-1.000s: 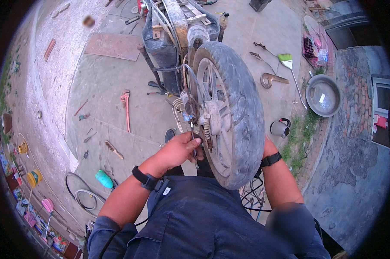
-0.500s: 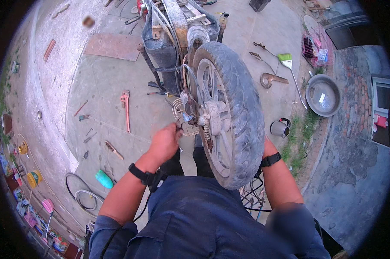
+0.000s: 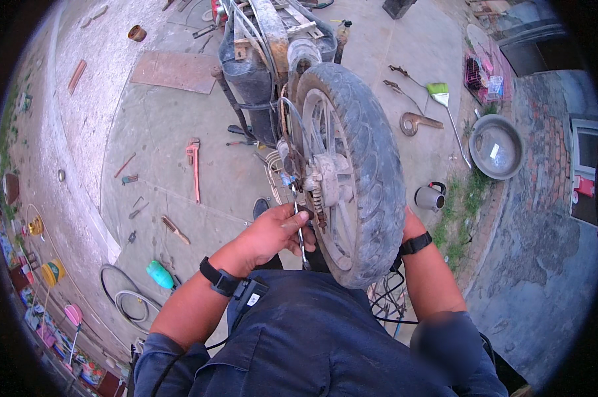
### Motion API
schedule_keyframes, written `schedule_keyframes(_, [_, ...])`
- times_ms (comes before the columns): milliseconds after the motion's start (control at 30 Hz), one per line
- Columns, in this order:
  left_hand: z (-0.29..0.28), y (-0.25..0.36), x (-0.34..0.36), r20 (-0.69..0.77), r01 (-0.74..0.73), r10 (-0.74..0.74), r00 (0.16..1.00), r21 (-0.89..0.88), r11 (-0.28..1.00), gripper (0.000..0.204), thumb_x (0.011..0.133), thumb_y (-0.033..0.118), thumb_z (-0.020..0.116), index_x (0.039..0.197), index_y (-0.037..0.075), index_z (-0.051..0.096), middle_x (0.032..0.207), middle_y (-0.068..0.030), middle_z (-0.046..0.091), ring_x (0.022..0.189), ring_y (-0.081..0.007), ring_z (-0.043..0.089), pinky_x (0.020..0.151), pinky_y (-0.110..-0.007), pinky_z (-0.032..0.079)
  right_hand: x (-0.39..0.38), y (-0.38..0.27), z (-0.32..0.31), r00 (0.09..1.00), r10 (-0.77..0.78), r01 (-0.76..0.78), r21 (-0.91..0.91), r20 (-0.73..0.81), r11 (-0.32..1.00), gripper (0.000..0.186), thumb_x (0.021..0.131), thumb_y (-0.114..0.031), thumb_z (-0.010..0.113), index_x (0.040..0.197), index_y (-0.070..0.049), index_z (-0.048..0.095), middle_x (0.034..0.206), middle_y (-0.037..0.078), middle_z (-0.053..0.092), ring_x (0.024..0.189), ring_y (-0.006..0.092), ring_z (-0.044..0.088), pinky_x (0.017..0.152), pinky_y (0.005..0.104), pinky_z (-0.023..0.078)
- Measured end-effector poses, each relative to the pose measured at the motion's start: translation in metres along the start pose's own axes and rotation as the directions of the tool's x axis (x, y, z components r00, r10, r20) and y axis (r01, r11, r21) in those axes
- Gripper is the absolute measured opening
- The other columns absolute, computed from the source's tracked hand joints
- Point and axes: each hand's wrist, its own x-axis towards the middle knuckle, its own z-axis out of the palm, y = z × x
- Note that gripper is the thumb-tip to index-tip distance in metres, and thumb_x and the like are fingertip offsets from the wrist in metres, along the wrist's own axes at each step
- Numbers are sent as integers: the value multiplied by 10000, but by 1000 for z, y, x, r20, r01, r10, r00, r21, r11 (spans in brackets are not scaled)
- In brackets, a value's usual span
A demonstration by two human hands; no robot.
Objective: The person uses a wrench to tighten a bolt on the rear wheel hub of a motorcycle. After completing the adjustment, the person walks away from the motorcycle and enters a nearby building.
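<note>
My left hand [image 3: 292, 228] is closed around a long silver wrench [image 3: 304, 255], whose upper end is at a blue-and-silver fitting [image 3: 287, 180] beside the hub [image 3: 328, 185] of a motorcycle wheel [image 3: 375, 159] with a worn tire and cast spokes. A coil spring [image 3: 317, 200] and rusty bolt hang by the hub, just right of my left hand. My right hand [image 3: 410, 221] is at the far side of the tire, its fingers hidden behind it. The dusty motorcycle body [image 3: 259, 79] extends away from me, with cables running down toward the wheel.
On concrete lie a red pipe wrench [image 3: 194, 172], a brush [image 3: 174, 229], a green bottle [image 3: 159, 274], coiled hoses [image 3: 130, 308] and scattered tools. To the right are a broom [image 3: 438, 89], a large hook spanner [image 3: 418, 124], a jug [image 3: 431, 197], a metal basin [image 3: 496, 147] and a wall.
Half a second ago my left hand was farther left and higher, blurred. It has come back rightward onto the wrench beside the hub, close to where it was a second ago.
</note>
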Motion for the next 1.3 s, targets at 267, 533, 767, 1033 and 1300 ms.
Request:
schedule_keyframes(267, [-16,-11,19,-104,-89,147,984,433,897,222,1013,212,475,999,5,551,849,-113,668,784,-220,678,643,-343,532,-7,-8,4,998,-60,60,-32,6,998,302,1028,-191,418,1149,9,609,1059,14,636,940,94,569,853,256,464])
schedule_keyframes(533, [-59,-1,57,31,-73,780,625,997,19,118,863,75,562,949,-6,570,966,-195,623,902,-413,594,770,-460,500,2,13,-5,998,28,-26,34,-51,999,335,1035,-194,396,1200,25,589,1102,34,643,979,110,590,888,265,473])
schedule_keyframes(767, [-47,-24,19,-276,56,504,818,911,408,143,921,132,544,968,2,583,945,-204,654,847,-403,625,754,-463,509,3,13,-4,999,-46,45,-26,-23,999,337,1042,-225,412,1225,1,583,1114,24,643,984,105,597,883,268,487])
schedule_keyframes(1033, [0,-15,1,-66,-76,92,994,220,973,224,1025,204,461,1074,1,541,870,-88,681,775,-158,664,640,-291,545,5,28,-13,1000,2,-2,47,3,999,299,1022,-182,456,1226,-6,585,1112,21,645,983,100,600,874,265,489])
schedule_keyframes(1300, [0,-7,4,42,-9,11,999,-58,998,259,1030,263,465,1115,31,542,894,-107,665,799,-197,674,651,-282,549,1,28,-14,999,-37,36,158,3,987,336,1031,-210,430,1246,2,576,1141,22,634,997,95,592,886,267,480])
